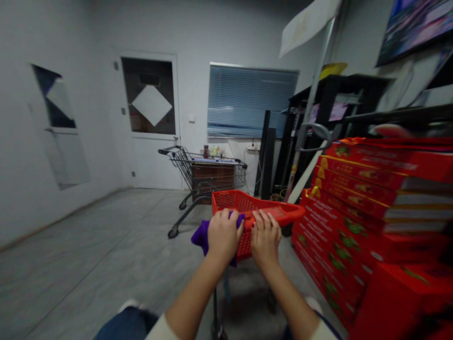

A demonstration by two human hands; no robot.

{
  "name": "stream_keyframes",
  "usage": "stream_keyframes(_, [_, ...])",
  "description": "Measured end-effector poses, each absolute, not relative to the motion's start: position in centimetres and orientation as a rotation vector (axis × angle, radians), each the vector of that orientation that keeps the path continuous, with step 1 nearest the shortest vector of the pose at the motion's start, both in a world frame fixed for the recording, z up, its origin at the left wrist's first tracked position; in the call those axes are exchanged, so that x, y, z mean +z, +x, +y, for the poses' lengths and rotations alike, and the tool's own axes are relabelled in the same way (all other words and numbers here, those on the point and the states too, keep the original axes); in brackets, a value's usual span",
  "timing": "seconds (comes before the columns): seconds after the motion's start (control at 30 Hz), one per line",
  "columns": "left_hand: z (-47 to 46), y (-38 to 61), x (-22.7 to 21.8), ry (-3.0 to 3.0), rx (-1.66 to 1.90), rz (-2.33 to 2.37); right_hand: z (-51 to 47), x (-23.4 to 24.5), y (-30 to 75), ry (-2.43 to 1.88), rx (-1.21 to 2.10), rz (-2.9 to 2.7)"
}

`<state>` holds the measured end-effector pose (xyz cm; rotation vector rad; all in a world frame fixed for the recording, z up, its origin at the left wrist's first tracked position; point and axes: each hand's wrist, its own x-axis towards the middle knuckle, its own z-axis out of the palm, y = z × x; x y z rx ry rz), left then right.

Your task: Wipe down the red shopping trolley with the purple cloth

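Observation:
Right in front of me stands a red plastic shopping cart point(276, 216) with a perforated basket and dark metal legs on casters. My left hand point(223, 233) is closed over a purple cloth point(201, 237), bunched at the cart's near edge; part of the cloth hangs below the hand. My right hand point(265, 236) rests on the cart's red rim, its fingers curled over the top. The basket's inside is mostly hidden from this angle.
Stacked red boxes point(339, 245) rise close on the right. Behind the cart stands a wire shopping cart point(208, 165) near a brown cabinet point(212, 177). A white door point(155, 163) and a window with blinds point(251, 101) are at the back. A metal pole point(314, 89) leans at right.

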<state>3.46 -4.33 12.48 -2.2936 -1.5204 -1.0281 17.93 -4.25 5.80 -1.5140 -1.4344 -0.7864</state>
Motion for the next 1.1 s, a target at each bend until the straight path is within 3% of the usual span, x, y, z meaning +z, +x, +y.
stream_keyframes(0.4, [-2.2,0.4,12.2,-2.174,-0.989,-1.707,-4.1,7.0,17.2,-1.480,-0.684,-1.552])
stream_keyframes(0.83, [-0.7,0.4,13.2,-2.341,-0.858,-1.544,-4.3,10.0,18.5,-1.550,-0.585,-1.814])
stream_keyframes(1.1, [-0.2,0.6,12.7,-2.100,-0.888,-1.691,-3.1,9.1,17.5,-1.539,-0.574,-1.748])
